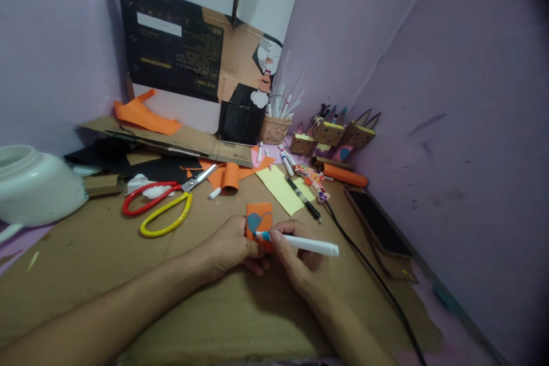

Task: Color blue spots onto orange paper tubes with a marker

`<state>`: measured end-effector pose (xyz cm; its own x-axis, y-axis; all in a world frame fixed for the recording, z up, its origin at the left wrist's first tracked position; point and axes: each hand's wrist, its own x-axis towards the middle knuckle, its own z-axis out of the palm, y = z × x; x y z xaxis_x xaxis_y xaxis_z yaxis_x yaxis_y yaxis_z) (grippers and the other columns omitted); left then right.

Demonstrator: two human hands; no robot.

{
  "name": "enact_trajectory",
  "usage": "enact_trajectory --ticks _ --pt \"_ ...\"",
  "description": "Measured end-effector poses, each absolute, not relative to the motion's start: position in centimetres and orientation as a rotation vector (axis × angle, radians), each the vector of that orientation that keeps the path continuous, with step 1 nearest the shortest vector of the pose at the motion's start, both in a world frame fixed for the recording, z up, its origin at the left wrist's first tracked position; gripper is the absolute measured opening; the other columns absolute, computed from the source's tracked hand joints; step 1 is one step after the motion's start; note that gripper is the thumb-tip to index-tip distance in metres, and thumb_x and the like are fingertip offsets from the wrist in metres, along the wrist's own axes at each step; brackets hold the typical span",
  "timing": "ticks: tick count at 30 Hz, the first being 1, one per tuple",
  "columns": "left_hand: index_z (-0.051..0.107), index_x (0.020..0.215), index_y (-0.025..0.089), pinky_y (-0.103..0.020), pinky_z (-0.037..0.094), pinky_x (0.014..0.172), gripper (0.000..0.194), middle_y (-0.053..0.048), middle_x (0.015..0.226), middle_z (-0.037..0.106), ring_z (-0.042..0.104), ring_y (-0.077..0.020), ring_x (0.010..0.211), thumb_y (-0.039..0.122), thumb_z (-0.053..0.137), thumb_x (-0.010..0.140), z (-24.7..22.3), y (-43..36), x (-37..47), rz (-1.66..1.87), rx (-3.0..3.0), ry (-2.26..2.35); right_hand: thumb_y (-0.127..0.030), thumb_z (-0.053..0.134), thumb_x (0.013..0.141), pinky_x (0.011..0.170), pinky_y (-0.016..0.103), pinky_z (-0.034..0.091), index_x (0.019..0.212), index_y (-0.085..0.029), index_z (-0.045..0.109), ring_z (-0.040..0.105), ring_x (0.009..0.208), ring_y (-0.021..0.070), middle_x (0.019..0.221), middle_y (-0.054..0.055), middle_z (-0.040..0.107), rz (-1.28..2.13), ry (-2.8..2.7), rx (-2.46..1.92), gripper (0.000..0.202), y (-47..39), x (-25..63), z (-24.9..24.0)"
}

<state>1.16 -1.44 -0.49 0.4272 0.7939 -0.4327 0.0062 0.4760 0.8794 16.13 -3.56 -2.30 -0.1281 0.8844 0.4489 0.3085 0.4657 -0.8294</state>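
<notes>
left grip (251, 243) closed around orange piece (266, 214), likely light, crushable; edge hold suits. right grip (277, 237) pinches marker (315, 245) near tip.

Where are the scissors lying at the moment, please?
In the head view, the scissors lie to the person's left, handles by the crumpled white tissue, blade tips near the orange paper roll.

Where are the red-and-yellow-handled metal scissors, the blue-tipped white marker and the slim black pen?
Red-and-yellow-handled metal scissors (188, 185): head view, on the blade pivot.
Blue-tipped white marker (314, 245): head view, on the white barrel beyond the fingers.
Slim black pen (303, 199): head view, on the middle of the barrel.
</notes>
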Motion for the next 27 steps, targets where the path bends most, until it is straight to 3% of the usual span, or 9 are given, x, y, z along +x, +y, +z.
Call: enact_trajectory --ticks 10,20,27 --pt "0.058 0.068 0.013 -0.022 0.051 0.048 0.017 0.001 0.056 0.061 0.061 -0.0126 0.052 0.011 0.066 0.053 -0.77 -1.44 1.09 0.598 0.943 1.016 -0.038 0.059 0.085 0.042 0.019 0.04 0.074 -0.018 0.063 0.053 0.046 0.0105 0.054 -0.002 0.059 0.67 -1.421 -1.167 0.023 -3.31 16.29 -2.47" --pt "0.058 0.068 0.013 -0.022 0.051 0.047 0.017 0.001 0.056 0.06 0.061 -0.0128 0.052 0.011 0.065 0.053 -0.89 -1.34 1.06 0.594 0.947 0.996 -0.034 0.058 0.086 0.045 0.021 0.042 0.079 -0.018 0.066 0.057 0.052 0.0121 0.063 0.0 0.064 0.595 -1.52 -1.133 0.019 -3.22 16.27 -2.3" --pt "0.056 0.066 0.014 -0.022 0.052 0.048 0.019 0.001 0.055 0.059 0.061 -0.0129 0.052 0.013 0.069 0.053 -0.96 -1.38 1.05 0.604 0.953 0.991 -0.035 0.056 0.086 0.044 0.021 0.041 0.073 -0.018 0.064 0.056 0.05 0.012 0.059 -0.001 0.062 0.594 -1.55 -1.15 0.023 -3.17 16.2 -2.5"
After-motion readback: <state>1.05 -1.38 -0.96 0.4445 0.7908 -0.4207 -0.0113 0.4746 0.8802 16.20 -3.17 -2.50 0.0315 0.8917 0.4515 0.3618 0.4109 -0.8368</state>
